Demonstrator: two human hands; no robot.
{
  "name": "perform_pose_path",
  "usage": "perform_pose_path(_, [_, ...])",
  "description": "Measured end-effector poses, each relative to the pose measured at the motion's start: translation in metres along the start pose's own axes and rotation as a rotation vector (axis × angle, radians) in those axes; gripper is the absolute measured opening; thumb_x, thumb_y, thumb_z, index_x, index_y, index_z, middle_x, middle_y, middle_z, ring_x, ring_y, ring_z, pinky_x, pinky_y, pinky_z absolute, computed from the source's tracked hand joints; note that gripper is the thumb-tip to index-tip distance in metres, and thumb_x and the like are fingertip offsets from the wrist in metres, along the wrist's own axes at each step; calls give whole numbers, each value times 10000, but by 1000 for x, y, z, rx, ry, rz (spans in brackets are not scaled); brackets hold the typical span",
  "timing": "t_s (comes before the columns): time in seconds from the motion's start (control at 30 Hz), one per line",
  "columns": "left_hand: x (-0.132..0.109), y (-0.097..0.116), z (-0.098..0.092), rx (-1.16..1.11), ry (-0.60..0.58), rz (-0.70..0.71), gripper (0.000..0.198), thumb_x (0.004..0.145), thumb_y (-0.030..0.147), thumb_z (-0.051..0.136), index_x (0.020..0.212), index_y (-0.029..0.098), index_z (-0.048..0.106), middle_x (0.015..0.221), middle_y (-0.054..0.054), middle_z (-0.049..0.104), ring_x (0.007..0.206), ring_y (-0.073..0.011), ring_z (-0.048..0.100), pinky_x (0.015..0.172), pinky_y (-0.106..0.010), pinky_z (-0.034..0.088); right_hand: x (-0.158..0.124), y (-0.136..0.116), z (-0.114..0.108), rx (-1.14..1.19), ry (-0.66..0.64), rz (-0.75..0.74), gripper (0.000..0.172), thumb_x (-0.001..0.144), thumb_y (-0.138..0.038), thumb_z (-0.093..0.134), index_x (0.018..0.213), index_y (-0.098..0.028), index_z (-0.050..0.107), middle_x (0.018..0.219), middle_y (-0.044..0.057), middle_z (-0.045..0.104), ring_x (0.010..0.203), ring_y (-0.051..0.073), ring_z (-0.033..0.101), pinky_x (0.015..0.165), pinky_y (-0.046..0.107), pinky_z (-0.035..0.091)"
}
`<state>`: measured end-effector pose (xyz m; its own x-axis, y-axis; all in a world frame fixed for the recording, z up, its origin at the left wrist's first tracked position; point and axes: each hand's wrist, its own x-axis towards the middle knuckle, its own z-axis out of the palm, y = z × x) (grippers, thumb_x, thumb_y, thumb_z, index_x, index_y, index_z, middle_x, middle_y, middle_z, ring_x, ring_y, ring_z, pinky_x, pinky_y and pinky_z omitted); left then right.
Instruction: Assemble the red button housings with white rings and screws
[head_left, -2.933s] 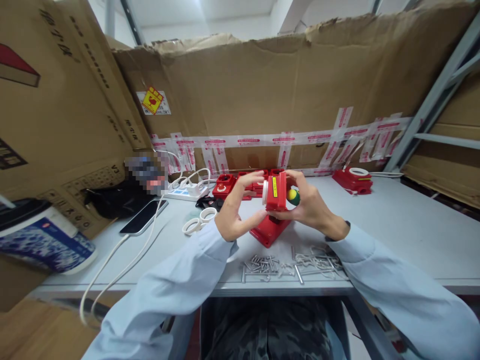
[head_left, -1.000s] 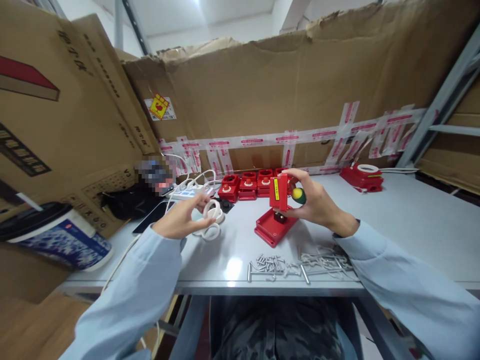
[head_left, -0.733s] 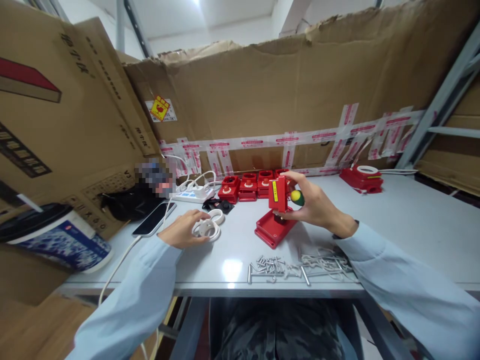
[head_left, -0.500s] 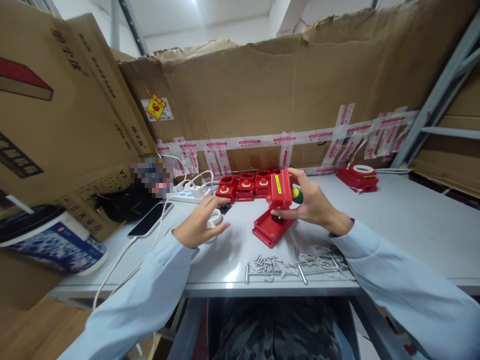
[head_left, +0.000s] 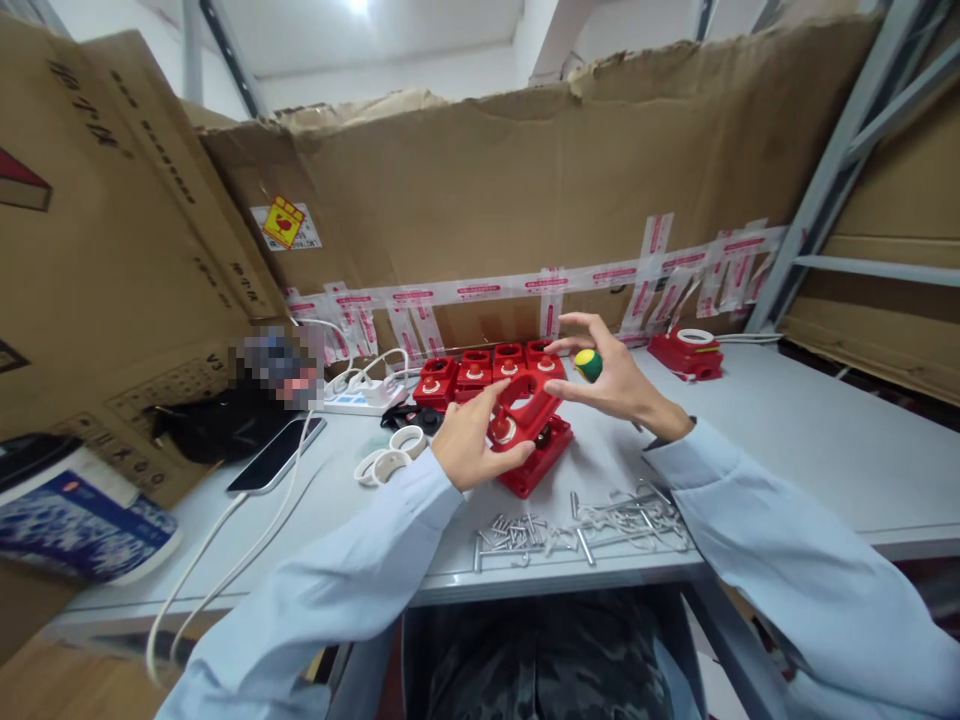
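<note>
My left hand [head_left: 480, 435] grips a red plastic housing [head_left: 531, 402] with a large round opening and a red button in a pale ring. The housing is tilted above a red base [head_left: 529, 478] on the table, whose inside is partly hidden. My right hand [head_left: 619, 375] is at the housing's right edge, thumb close to it or touching it, index finger raised. Tucked in that hand is what looks like a screwdriver [head_left: 589, 365]; its rounded yellow-and-green handle end shows, the rest mostly hidden. White rings [head_left: 391, 466] lie left of my left hand.
Loose screws [head_left: 511, 532], metal T-shaped rods and pale cords lie along the front edge. Several red housings [head_left: 474, 370] line the back, beside a white power strip [head_left: 360, 400]. Another red housing [head_left: 684, 356] stands right. Left are a phone [head_left: 277, 457], cables and a large cup [head_left: 82, 515].
My left hand has moved right from the white rings and taken hold of the housing. The housing has been turned and lowered toward the base; my right hand's fingers have opened off it.
</note>
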<state>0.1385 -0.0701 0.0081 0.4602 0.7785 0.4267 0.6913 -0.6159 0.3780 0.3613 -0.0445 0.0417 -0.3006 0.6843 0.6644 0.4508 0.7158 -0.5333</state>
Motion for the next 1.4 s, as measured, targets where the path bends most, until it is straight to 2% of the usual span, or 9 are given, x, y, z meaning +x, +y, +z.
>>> perform_pose_path(0.17, [0,11,13,228,-107,-83,686,754,535,571,1304,166,393,1158,-160,622,1051,-368,582,884,-537,366,1,14,-8,-118,-316,17,668,617,-514,736,1176,-213,525,1095,86,647,1009,239,614,898,419,470])
perform_pose_path(0.3, [3,19,19,319,-157,-105,684,742,570,555,1273,158,423,1044,-154,644,967,-370,607,822,-506,386,-1,33,-3,-117,-508,14,713,586,-453,768,1209,-207,524,1183,88,615,1064,242,586,920,420,460])
perform_pose_path(0.53, [0,16,23,311,-194,-71,873,679,596,607,1368,143,319,1054,-150,633,968,-364,597,810,-479,385,-1,59,11,-104,-623,63,915,483,-411,823,1298,-182,477,1290,131,556,1138,256,561,954,419,451])
perform_pose_path(0.67, [2,9,20,245,-238,-29,835,699,502,616,1392,166,294,1020,-109,649,965,-323,596,810,-444,395,1,62,12,-1,-701,67,857,508,-385,812,1286,-204,500,1241,79,596,1086,224,586,925,367,467])
perform_pose_path(0.77, [7,-1,16,192,-315,-34,868,693,481,628,1419,201,243,1148,-118,613,1064,-321,560,855,-448,401,3,58,10,-13,-782,144,789,515,-407,804,1235,-204,556,1157,53,642,1019,221,603,882,325,471])
perform_pose_path(0.93, [10,-13,15,213,-293,-47,905,712,473,630,1441,213,162,1372,-158,448,1233,-350,436,950,-521,359,4,45,3,-277,-695,292,903,442,-492,810,1228,-127,558,1182,119,614,1012,273,579,846,325,451])
perform_pose_path(1.1, [9,-15,16,272,-301,-34,864,747,450,610,1441,189,165,1335,-165,466,1216,-353,446,934,-536,374,6,55,-35,-416,-699,381,553,510,-511,755,934,-168,660,835,31,678,764,226,601,616,285,423])
perform_pose_path(1.27, [9,-17,18,302,-328,-47,856,756,435,610,1440,195,155,1312,-157,482,1210,-347,455,927,-536,378,2,87,-85,-731,-514,742,589,451,-519,768,877,-133,640,856,109,678,777,265,622,582,310,435])
perform_pose_path(1.4, [8,-18,21,322,-350,-43,866,755,450,615,1441,193,153,1321,-165,479,1220,-346,453,918,-526,386,-3,101,-80,-861,-285,852,613,495,-584,726,895,-127,646,916,178,678,857,332,635,622,357,455])
